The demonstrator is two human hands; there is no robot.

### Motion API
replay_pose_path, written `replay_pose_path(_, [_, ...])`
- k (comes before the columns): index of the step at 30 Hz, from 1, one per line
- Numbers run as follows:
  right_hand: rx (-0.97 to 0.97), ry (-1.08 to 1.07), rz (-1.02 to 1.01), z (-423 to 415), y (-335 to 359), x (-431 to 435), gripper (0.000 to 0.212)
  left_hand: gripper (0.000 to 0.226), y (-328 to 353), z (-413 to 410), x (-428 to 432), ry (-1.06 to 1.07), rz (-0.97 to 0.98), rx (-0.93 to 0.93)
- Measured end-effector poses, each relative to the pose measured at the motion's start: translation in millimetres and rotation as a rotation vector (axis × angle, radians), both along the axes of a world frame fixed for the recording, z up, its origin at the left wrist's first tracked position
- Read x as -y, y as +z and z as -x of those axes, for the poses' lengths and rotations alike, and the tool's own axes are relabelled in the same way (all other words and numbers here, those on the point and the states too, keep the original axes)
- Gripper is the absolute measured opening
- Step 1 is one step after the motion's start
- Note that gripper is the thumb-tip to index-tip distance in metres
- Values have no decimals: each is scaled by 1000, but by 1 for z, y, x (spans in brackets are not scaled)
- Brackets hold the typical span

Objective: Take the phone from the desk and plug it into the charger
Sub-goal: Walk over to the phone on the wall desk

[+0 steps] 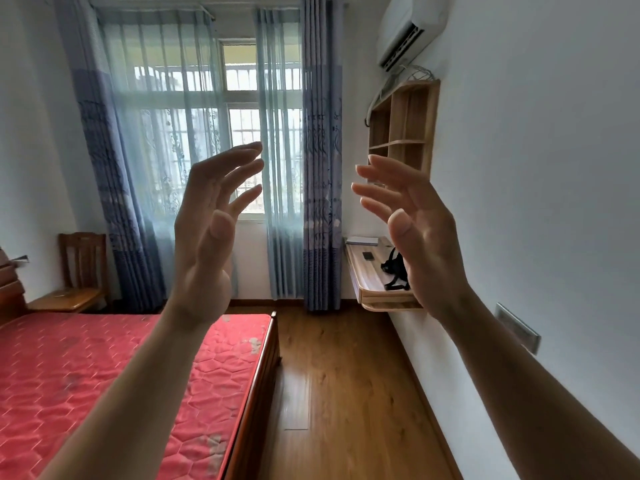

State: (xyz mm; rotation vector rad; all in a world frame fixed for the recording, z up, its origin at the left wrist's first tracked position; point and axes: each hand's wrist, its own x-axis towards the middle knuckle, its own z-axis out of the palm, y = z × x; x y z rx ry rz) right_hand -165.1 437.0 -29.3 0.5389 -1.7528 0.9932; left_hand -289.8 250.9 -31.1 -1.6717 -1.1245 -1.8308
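Note:
A small dark phone [368, 256] lies flat on the wall-mounted wooden desk [367, 289] at the right, far ahead of me. Beside it on the desk sits a black tangle of straps or cable [394, 270], partly hidden behind my right hand. My left hand [211, 223] and my right hand [412, 230] are raised in front of me, palms facing each other, fingers spread, holding nothing. Both hands are well short of the desk.
A bed with a red mattress [114, 379] fills the lower left. A wooden chair [78, 271] stands by the curtains [322, 168]. A wooden wall shelf [401, 129] hangs above the desk. A wall socket plate [517, 327] sits on the right wall. Wooden floor [339, 393] runs between bed and wall.

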Motion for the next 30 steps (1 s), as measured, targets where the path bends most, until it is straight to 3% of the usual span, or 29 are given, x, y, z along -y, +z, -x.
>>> replay_pose_path(5, [-5,26,10,64,8,-85,65,71,17,59,-82,3,0,-14])
replay_pose_path(17, [92,-14,46,215,-17,-215,79,65,-15,215,-215,1,11,82])
replay_pose_path(30, [142,-29,17,467,-25,-321,85,68,-22,463,-322,-13,7,120])
